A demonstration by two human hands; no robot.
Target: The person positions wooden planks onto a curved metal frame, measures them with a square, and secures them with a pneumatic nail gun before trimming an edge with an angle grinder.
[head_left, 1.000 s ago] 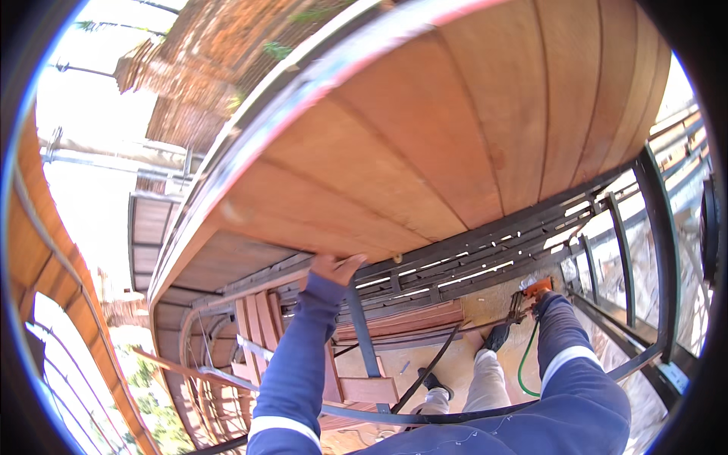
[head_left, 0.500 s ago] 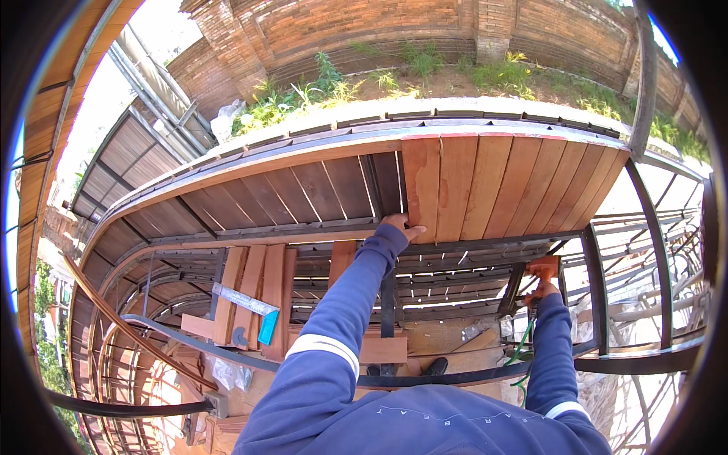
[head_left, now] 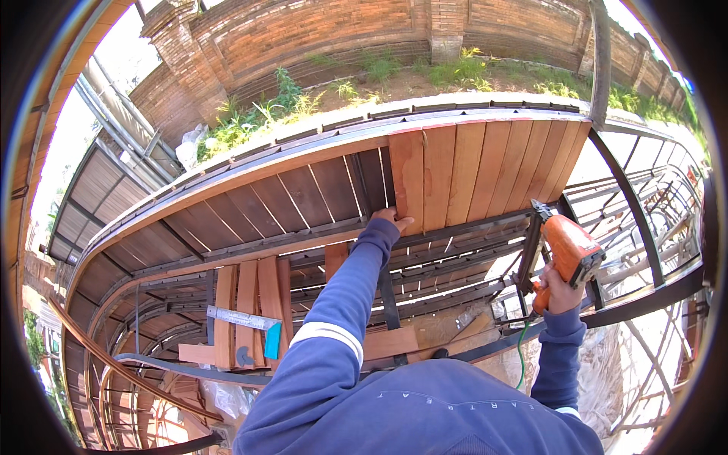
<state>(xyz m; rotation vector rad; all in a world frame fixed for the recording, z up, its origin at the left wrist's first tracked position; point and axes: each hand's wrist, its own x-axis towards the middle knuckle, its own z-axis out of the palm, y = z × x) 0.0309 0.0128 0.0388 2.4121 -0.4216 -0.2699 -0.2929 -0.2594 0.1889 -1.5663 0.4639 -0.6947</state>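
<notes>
My left hand (head_left: 393, 219) grips the lower corner of the endmost reddish plank (head_left: 409, 171) in a row of upright planks on a dark metal frame (head_left: 478, 226). My right hand (head_left: 562, 292) is wrapped round the handle of an orange nail gun (head_left: 570, 248), whose nose is at the lower edge of the planks, toward the row's right end. A green hose (head_left: 522, 364) hangs below the gun. To the left of the planks, darker slats (head_left: 250, 208) with gaps between them line the curved frame.
Loose boards (head_left: 225, 303) lie below left, with a square (head_left: 239, 318) with a cyan handle on them. A curved metal bar (head_left: 174, 362) crosses in front of them. Open metal framework (head_left: 648, 235) stands at right. A brick wall (head_left: 326, 30) and weeds (head_left: 288, 95) lie beyond.
My right hand has lifted the nail gun from low among the frame bars up to the planks' lower edge. My left hand stays on the plank as the view has shifted.
</notes>
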